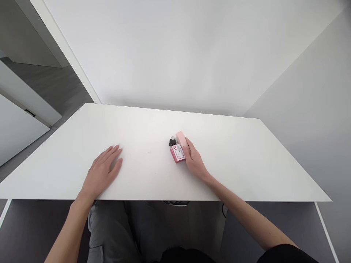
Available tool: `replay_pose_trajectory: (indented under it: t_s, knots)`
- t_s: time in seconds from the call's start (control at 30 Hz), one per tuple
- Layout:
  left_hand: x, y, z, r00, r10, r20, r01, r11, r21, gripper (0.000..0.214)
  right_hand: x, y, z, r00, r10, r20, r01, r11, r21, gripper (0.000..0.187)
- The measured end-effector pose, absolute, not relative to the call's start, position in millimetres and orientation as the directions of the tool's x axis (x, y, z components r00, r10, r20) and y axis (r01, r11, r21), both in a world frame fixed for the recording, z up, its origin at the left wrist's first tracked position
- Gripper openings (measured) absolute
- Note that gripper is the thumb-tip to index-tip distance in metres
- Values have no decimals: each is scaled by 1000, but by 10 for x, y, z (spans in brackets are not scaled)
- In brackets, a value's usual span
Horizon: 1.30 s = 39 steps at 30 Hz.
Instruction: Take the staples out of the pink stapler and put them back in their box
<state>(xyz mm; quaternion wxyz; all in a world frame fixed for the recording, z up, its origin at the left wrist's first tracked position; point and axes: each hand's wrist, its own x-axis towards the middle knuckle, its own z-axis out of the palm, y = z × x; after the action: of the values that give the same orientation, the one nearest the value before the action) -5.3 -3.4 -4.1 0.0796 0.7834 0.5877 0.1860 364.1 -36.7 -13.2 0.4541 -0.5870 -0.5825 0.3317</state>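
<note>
Black sleeve foremost, our right hand grips a pink bar on the table, long axis slanting away leftward beside a red-and-white box; our left hand, fingers outstretched, empty, lies well apart.

The left hand is on the table, left of the box. Behind the box are the clustered items, left of the bar
</note>
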Motion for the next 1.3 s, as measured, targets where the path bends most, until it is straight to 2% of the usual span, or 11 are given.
replay_pose_trajectory:
  t_s: [0.3,0.43,0.6,0.8,1.0,1.3]
  knots:
    - [-36,-50,-20,231,950,209,890,-293,349,62,3417,-328,-158,21,999,26,284,19,-959,83]
    - [-21,-44,-31,234,943,237,892,-305,334,60,3549,-176,-198,-2,999,39,175,39,-984,86]
    - [149,-78,-68,262,927,270,885,-342,315,58,3623,27,-181,-28,996,86,132,89,-987,83]
    - [677,-201,-93,448,872,197,761,-487,428,67,3543,18,-120,-16,1000,27,96,28,-995,78]
    - [1026,-116,-96,450,877,166,698,-462,547,78,3450,-49,-149,-57,998,29,94,34,-995,81]
    - [1089,-4,-63,486,860,154,639,-471,608,92,3417,-79,-64,-80,997,12,-9,11,-1000,92]
